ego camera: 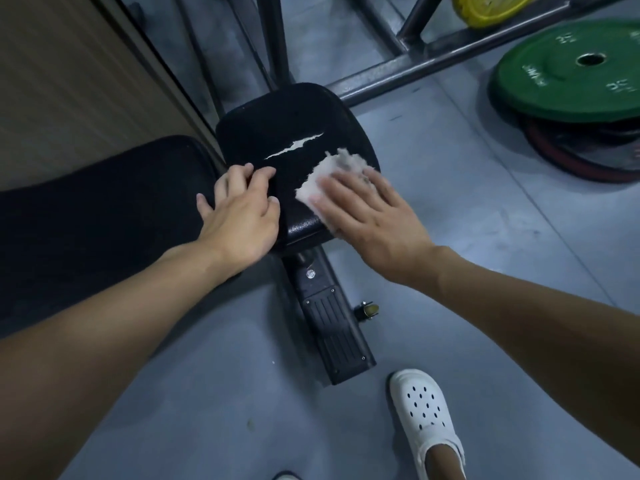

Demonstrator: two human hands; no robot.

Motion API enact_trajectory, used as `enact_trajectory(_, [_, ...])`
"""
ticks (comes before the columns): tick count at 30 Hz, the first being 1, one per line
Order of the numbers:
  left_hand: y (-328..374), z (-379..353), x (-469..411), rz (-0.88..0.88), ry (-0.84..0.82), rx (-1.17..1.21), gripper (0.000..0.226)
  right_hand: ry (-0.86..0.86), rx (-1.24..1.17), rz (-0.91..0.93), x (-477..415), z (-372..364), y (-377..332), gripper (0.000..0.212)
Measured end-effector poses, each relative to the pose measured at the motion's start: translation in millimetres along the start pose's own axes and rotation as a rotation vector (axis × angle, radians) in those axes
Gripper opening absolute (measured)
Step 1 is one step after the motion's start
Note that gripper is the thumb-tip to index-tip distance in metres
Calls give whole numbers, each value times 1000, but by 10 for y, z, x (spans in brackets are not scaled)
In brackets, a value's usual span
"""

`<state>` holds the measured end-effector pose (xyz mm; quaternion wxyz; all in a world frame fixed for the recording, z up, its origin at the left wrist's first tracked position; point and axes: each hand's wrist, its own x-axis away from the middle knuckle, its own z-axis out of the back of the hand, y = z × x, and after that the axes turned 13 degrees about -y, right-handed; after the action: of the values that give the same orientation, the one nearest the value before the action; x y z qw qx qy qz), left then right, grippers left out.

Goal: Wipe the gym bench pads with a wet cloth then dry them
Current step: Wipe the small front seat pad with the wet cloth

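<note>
The right hand (370, 216) lies flat, palm down, with its fingers spread over a pale, crumpled cloth (329, 174), pressing it against the near right part of the black seat pad (294, 133); it clamps nothing, it only bears down on the cloth, whose far edge sticks out past the fingertips. The left hand (239, 216) rests on the near left edge of the same pad, fingers loosely apart and bent over the gap between the seat pad and the long back pad (104, 209) that runs off to the left. A jagged tear (294, 147) in the seat cover shows white, just beyond both hands and between them. Below the seat the black bench frame (332, 323) reaches toward the near side, ending beside a white perforated clog (426, 417) on the grey floor (485, 220). To the far right a green weight plate (568, 74) lies on top of a darker one, and a yellow plate (491, 8) sits farther off behind grey steel bars (433, 60).
</note>
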<state>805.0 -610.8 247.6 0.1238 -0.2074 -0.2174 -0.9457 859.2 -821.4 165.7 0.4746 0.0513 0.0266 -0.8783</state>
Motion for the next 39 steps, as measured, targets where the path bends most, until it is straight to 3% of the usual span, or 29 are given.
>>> enact_trajectory(7, [99, 3, -13, 76, -113, -140, 58, -40, -485, -264, -186, 127, 65, 55])
enact_trajectory(10, [121, 91, -59, 86, -110, -125, 52, -198, -476, -368, -608, 180, 243, 66])
enact_trajectory(14, [158, 181, -112, 94, -146, -101, 48, -357, -458, -477, -959, 333, 291, 65])
enact_trajectory(19, [143, 260, -151, 110, -181, -55, 47, -323, -250, -290, -526, 449, -23, 67])
enact_trajectory(23, [140, 342, -174, 109, -198, 65, 44, -278, -284, -265, -706, 360, 26, 60])
enact_trajectory(28, [53, 439, -140, 121, -117, 450, 34, -92, -670, -393, -1240, 555, -5, 28])
enact_trajectory(30, [67, 540, -64, 162, -93, 791, 29, -86, -892, -365, -1341, 820, -266, 19])
enact_trajectory(32, [60, 729, 49, 200, -70, 1230, 45, -144, -1152, -300, -1398, 1112, -620, 18])
enact_trajectory(34, [-39, 956, 232, 245, -21, 1533, 46, -183, -1254, -226, -1498, 1337, -973, 19])
enact_trajectory(37, [-392, 1246, 628, 289, 149, 1652, 39, -193, -1190, -60, -1708, 1559, -1472, 30])
enact_trajectory(39, [-733, 1389, 983, 308, 260, 1649, 35, -201, -1197, -53, -1811, 1706, -1856, 34])
